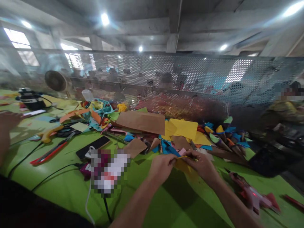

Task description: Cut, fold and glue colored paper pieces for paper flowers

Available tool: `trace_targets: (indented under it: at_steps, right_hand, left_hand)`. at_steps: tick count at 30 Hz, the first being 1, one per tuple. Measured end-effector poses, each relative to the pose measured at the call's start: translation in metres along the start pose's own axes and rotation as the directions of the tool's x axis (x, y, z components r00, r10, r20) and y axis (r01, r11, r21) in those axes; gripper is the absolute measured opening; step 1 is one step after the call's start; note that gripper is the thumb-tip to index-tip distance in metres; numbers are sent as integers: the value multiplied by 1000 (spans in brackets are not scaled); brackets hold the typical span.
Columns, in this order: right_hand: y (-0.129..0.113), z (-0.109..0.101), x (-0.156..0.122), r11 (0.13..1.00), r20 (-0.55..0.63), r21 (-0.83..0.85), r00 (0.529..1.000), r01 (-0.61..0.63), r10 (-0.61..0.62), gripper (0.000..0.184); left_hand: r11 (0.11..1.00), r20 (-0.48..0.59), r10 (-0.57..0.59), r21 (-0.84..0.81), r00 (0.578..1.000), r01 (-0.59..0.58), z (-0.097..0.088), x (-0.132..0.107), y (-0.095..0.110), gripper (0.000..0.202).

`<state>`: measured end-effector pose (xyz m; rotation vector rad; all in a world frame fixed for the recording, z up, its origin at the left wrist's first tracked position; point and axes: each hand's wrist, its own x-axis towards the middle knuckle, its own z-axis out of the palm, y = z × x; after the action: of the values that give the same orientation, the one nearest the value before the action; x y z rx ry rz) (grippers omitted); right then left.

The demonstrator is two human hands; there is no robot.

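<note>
A small piece of yellow paper [187, 165] hangs between my two hands above the green table. My left hand [162, 167] pinches its left edge, and my right hand [199, 163] grips the other side with thumb and fingers. Part of the paper is hidden behind my fingers. Just beyond my hands lie blue paper scraps [167, 148] and a pink scrap [182, 152]. A pink glue gun [255, 194] with a red light rests on the table to the right of my right forearm.
Brown paper [141, 122] and yellow sheets [182, 128] lie at the back, near a perforated metal screen [147, 72]. Small paper cones [225, 136] are at the right. A phone [92, 147], red-handled tool [49, 155], power strip [111, 174] and cords occupy the left. Another person's arm [7, 129] is at far left.
</note>
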<state>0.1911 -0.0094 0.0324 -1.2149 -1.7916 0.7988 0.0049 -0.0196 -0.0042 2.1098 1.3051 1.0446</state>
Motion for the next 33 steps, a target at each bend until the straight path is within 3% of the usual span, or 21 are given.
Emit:
trace_targets:
  at_steps: [7,10,13,15,16,20,22,28,33]
  right_hand:
    - [8,3,0,999,-18,18,999,30,-30,30]
    - [11,0,0,991,-134,-81,984,105,-115,27]
    - [6,-5,-1,956,-367,-225,893,186,-260,32]
    - [1,-6,-4,970,-473,-178,851,164,-230,30]
    - [0,-5,-6,983,-484,-117,857,139,-179,29]
    - [-1,9,-8,995,-298,91,955,28,0,30]
    - [1,19,-7,992,-215,123,975,-26,52,32]
    - [5,28,-6,980,-128,162,983,-111,133,34]
    - [2,25,-7,929,-62,319,973,-190,221,45]
  left_hand:
    - [998,33,-36,-47,999,38,0,0,2,22]
    - [960,11,-120,-255,993,119,3,4,-2,20]
    - [719,-27,-318,-659,948,222,6,10,-6,10]
    - [576,-30,-411,-783,911,234,6,14,-9,15]
    - [548,-30,-433,-803,901,236,5,15,-10,21]
    - [480,-12,-493,-838,870,260,4,16,-9,42]
    - [449,11,-502,-851,865,271,5,14,-6,48]
    - [364,62,-450,-898,891,246,12,11,2,54]
    - [311,106,-471,-909,876,277,13,11,1,57]
